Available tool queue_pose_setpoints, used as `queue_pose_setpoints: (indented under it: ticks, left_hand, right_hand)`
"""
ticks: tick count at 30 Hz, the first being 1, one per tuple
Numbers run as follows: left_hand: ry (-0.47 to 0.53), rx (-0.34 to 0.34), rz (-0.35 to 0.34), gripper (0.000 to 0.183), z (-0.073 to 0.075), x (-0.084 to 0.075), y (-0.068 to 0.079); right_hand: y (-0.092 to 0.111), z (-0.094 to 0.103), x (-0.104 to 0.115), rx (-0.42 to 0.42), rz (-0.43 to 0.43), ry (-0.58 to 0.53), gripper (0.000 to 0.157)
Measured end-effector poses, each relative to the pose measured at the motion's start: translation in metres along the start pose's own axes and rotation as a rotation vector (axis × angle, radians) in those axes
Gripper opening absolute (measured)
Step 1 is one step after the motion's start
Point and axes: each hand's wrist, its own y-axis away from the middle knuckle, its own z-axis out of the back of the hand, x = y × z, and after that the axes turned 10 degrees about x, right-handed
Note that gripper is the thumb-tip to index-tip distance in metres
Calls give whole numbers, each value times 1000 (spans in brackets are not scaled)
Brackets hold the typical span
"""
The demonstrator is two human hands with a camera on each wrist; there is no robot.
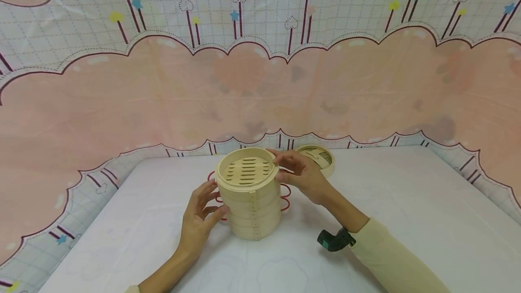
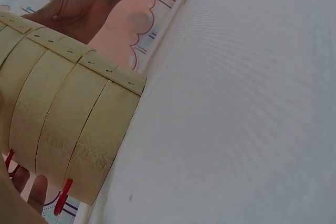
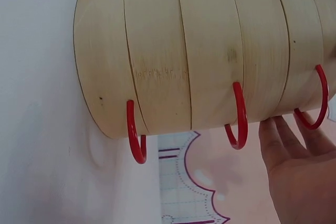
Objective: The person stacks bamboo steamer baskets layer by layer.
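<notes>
A tall stack of round bamboo steamer baskets point(image 1: 254, 214) stands on the white table. Slatted openings show in the top basket's floor point(image 1: 246, 171). Red loop handles point(image 3: 240, 116) stick out from its sides. My left hand point(image 1: 196, 220) holds the stack's left side, thumb toward the front and fingers around the side. At the top right rim, my right hand point(image 1: 303, 176) grips the uppermost basket between fingers and thumb. The right wrist view shows fingers point(image 3: 286, 140) against the basket wall. Part of my left fingers point(image 2: 37, 195) appears beside a red handle in the left wrist view.
A round woven bamboo lid point(image 1: 330, 166) lies farther back on the table point(image 1: 407, 202), partly behind my right hand. A patterned pink and white cloth point(image 1: 252, 89) hangs behind the table. A black device point(image 1: 335, 240) is strapped to my right wrist.
</notes>
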Motion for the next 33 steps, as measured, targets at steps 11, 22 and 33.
queue_pose_setpoints:
  ticks: [11,22,33]
  left_hand:
    - [12,-2,14,68,-3,-4,-2]
    - [35,-26,64,64,-7,-8,-4]
    - [19,-27,92,65,-8,-9,-3]
  right_hand:
    - [-2,2,2,13,-2,55,26]
    - [-2,6,3,21,9,78,22]
    - [-1,5,3,15,2,84,23]
